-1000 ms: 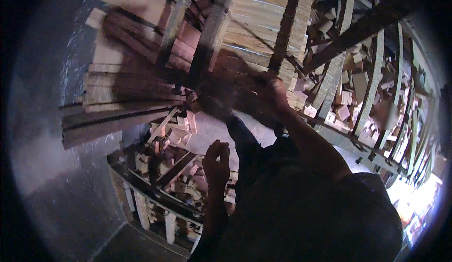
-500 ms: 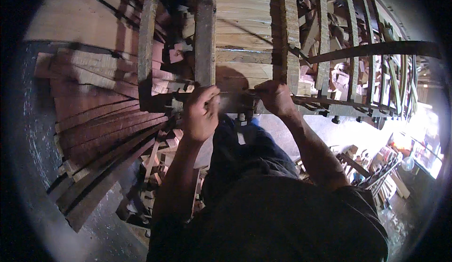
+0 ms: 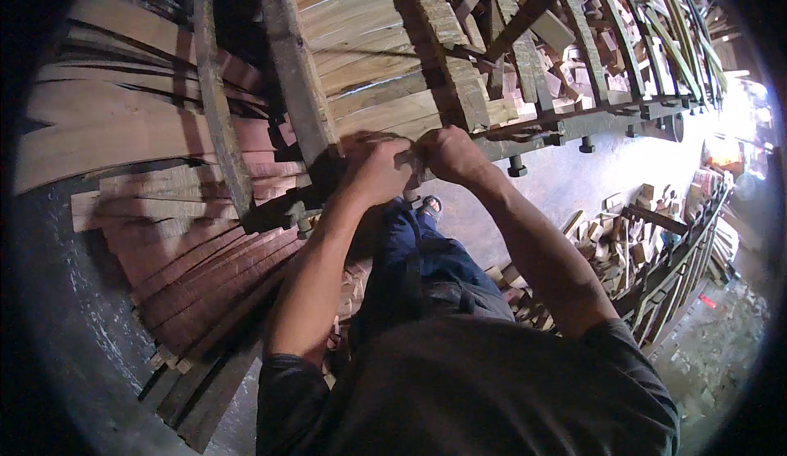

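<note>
A dark T-shirt (image 3: 475, 382) fills the bottom, with blue trousers (image 3: 467, 272) beyond it. The left hand (image 3: 381, 169) and right hand (image 3: 449, 154) are just beside each other, fingers curled in, at the near end of a pale plank panel (image 3: 369, 50); I cannot tell whether either is clamped on anything, as the fingers hide it. The panel, its strips edge to edge, shows between 2 rough long bars (image 3: 297, 54). A dark rail (image 3: 602, 120) with hanging bolts (image 3: 587, 144) runs rightward from near the right hand. Reddish boards (image 3: 213, 272) lie fanned at the left; wood offcuts (image 3: 643, 247) are heaped at the right. Farther off, more blocks (image 3: 553, 30) show between further bars.
</note>
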Available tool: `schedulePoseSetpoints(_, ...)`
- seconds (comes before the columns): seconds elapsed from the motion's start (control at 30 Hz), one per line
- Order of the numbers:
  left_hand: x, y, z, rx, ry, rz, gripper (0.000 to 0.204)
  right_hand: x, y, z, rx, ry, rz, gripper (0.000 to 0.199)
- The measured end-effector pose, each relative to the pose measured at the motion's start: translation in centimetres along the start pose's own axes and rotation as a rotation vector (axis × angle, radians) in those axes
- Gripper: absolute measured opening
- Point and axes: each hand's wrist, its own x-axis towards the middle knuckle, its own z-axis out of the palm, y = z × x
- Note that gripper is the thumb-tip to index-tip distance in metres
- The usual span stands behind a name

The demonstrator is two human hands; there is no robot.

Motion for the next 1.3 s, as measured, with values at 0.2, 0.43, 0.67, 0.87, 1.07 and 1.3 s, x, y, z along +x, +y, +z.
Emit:
schedulePoseSetpoints(0.2,0.2,-1.1,-0.4,0.262,0.032,0.067,0.014,-0.2,-2.6,-1.3,0.113,0.061,0.041,0.020)
schedulePoseSetpoints(0.43,-0.8,-2.0,-2.5,0.169,0.192,0.163,0.007,-9.0,-5.9,2.2,0.582,0.658,0.558,0.023)
schedulePoseSetpoints(0.67,-0.6,-2.0,-2.6,0.135,0.231,0.277,0.003,-10.5,-5.9,9.2,1.791,0.229,1.255,0.054)
schedulePoseSetpoints(0.87,-0.6,-1.8,-2.8,0.099,0.215,0.280,0.007,-8.1,-6.0,13.5,2.401,0.426,1.334,0.060)
schedulePoseSetpoints(1.07,0.0,-2.2,-2.3,0.073,0.068,0.278,0.010,-8.0,-7.3,15.4,2.233,0.759,1.245,0.036)
schedulePoseSetpoints(1.3,0.2,-1.8,-2.0,0.234,-0.133,0.169,0.014,-9.2,-5.2,18.7,2.187,0.702,0.986,0.032)
